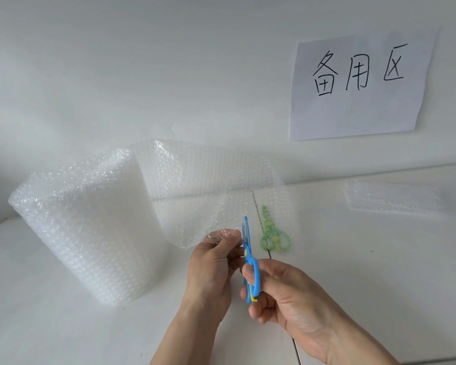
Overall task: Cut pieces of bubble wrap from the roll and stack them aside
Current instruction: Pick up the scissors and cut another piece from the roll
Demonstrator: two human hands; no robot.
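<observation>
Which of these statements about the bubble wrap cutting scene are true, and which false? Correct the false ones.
1. The right hand holds blue scissors. True.
2. The left hand rests flat on the table. False: it pinches the bubble wrap sheet.
3. Green scissors lie under the sheet. True.
4. The roll lies on its side. False: it stands upright.
5. The paper sign hangs on the wall. True.

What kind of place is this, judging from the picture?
Probably a packing or staging workbench: a white table against a wall, a big bubble wrap roll, cut pieces stacked aside, and a handwritten paper sign marking a spare area.
</observation>
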